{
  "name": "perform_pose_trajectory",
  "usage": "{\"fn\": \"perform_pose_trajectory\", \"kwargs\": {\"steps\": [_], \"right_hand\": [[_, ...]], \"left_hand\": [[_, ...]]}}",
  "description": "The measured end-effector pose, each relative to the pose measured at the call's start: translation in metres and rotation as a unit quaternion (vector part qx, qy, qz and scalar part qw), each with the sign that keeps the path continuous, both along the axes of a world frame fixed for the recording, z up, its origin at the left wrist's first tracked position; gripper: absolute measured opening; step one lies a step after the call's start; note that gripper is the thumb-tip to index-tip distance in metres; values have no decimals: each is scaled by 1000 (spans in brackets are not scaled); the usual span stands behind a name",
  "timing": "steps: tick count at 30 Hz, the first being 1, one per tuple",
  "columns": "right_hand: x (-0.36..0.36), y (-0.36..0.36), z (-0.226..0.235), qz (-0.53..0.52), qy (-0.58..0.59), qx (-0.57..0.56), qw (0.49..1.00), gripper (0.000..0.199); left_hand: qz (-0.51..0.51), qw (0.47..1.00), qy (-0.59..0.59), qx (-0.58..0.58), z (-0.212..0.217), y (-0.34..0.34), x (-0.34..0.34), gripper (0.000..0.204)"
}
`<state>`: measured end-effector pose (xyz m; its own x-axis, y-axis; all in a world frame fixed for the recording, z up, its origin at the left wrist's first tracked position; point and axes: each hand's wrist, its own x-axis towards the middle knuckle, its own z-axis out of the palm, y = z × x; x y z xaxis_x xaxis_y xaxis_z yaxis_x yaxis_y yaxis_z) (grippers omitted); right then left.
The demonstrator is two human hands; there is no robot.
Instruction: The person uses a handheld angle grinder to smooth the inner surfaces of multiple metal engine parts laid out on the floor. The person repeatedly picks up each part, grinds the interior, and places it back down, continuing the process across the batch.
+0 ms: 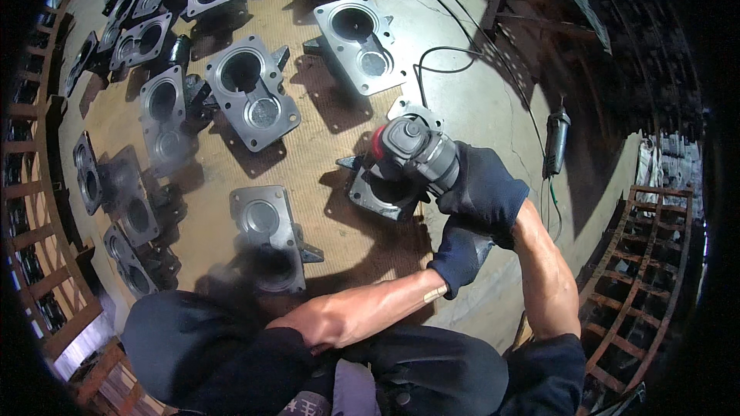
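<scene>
1. Nearest, at six o'clock from the angle grinder (428,150): dark trousers (439,362) are filling the foreground.
2. Left grip (460,253), dark-gloved, is lying at five o'clock, just below the right one; fingers are mostly hiding, so cannot tell how far it is closing or on what.
3. Right grip (482,189), gloved alike, is wrapping snugly around the grinder's body at four o'clock.
4. Grinder head is hanging over a grey flanged casting (370,200), which is resting at seven o'clock. Cannot tell whether they are touching.
5. Ribbed tan sheet (208,192) is lying beneath, covering part of the grey floor (501,293).
6. Two-holed casting (266,240) is lying at eight o'clock, its near end blurring.
7. Similar plate (254,96) is sitting at ten o'clock, another at eleven; more are crowding beyond.
8. Dark cylindrical tool (555,146) is lying at three o'clock.
9. Slatted racks (35,239) are standing along the edges, at nine and four o'clock.
</scene>
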<state>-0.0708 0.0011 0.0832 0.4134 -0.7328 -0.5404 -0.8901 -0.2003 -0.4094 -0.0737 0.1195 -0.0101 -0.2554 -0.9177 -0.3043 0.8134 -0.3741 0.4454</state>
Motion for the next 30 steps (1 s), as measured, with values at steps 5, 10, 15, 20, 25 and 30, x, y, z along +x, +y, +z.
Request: {"fn": "perform_pose_trajectory", "kwargs": {"steps": [5, 10, 15, 20, 25, 30], "right_hand": [[-12, -18, -2, -98, -10, -16, 995, 53], [-18, -2, -8, -64, -30, -24, 997, 58], [-13, 5, 1, -88, -16, -28, 996, 58], [-49, -8, 3, -156, -19, -29, 987, 52], [-44, -15, 8, -152, -28, -12, 988, 50], [-34, -22, 6, -147, -23, 0, 989, 49]], "left_hand": [[-141, 918, -340, -147, 4, -24, 26, 32], [-126, 991, -40, -26, 11, -8, 11, 44], [-31, 971, 225, 74, -21, 2, -12, 50], [-189, 721, -639, -192, 36, -11, 61, 46], [21, 574, -783, -240, 2, -4, 101, 33], [23, 509, -828, -233, -21, 8, 96, 27]]}}
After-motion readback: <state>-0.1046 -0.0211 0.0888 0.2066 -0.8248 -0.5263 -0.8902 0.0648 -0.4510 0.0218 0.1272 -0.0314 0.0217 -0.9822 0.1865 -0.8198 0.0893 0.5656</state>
